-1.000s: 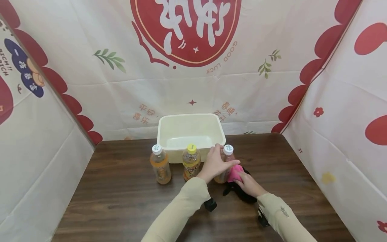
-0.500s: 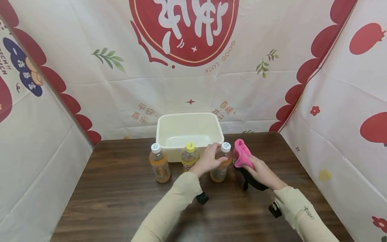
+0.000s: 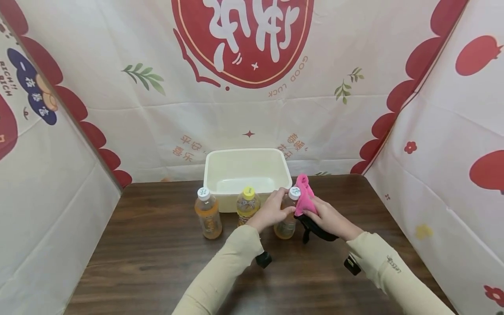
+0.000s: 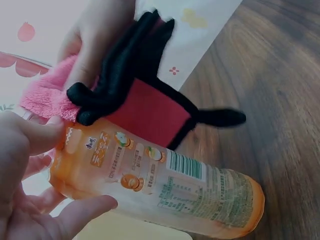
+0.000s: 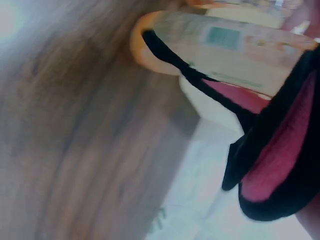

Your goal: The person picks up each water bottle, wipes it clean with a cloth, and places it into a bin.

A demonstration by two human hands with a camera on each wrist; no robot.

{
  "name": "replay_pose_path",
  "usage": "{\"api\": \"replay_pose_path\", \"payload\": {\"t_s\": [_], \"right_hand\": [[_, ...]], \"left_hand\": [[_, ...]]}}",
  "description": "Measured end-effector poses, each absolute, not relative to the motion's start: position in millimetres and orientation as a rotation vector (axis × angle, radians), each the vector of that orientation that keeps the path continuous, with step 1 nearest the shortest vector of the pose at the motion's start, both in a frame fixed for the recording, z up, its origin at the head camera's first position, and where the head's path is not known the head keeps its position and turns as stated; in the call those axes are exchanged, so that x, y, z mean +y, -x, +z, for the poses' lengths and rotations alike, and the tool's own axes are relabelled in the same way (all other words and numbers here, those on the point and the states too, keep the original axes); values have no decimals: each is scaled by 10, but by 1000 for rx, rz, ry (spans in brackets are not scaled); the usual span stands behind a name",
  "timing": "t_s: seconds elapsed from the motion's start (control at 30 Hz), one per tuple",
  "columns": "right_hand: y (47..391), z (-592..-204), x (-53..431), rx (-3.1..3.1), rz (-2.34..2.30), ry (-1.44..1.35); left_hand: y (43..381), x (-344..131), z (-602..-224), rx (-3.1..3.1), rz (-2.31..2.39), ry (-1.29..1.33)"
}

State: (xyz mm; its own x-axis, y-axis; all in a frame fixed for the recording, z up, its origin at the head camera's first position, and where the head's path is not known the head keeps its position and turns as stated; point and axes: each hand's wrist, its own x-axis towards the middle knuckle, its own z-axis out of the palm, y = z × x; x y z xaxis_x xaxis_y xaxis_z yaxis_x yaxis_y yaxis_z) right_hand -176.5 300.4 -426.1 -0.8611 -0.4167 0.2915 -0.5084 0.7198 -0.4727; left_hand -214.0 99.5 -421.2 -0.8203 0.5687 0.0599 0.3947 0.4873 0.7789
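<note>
My left hand (image 3: 271,211) grips the upper part of a white-capped drink bottle (image 3: 285,228) that stands on the table. In the left wrist view, its thumb and fingers lie round the orange shoulder of the bottle (image 4: 150,170). A pink plush cloth with black edging (image 3: 303,202) is in my right hand (image 3: 328,217), pinched between thumb and fingers. The cloth is up against the bottle's right side, close below the cap. Its black trim and loose black strap (image 4: 220,117) hang beside the label. In the right wrist view, the cloth (image 5: 282,155) overlaps the bottle and the right fingers are mostly hidden.
A yellow-capped bottle (image 3: 248,208) stands just left of my left hand, and another white-capped bottle (image 3: 208,216) farther left. Behind them sits a cream plastic bin (image 3: 248,151) at the back of the brown table (image 3: 165,262). Printed cloth walls (image 3: 236,113) enclose the table.
My right hand lifted the pink cloth off the table, first rightward and up, then left against the bottle. My left hand stays at the bottle, shifted slightly left from a second ago.
</note>
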Motion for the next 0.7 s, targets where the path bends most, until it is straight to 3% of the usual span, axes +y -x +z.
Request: {"api": "replay_pose_path", "payload": {"t_s": [0.27, 0.5, 0.7], "right_hand": [[1790, -4654, 3029, -2652, 917, -647], [1752, -5225, 2988, -2724, 1063, -549], [1789, -5549, 3044, -2781, 957, -613]], "left_hand": [[2167, 1001, -4271, 2503, 1315, -779], [2164, 978, -4306, 2491, 1352, -785], [2190, 992, -4306, 2480, 1351, -802]]}}
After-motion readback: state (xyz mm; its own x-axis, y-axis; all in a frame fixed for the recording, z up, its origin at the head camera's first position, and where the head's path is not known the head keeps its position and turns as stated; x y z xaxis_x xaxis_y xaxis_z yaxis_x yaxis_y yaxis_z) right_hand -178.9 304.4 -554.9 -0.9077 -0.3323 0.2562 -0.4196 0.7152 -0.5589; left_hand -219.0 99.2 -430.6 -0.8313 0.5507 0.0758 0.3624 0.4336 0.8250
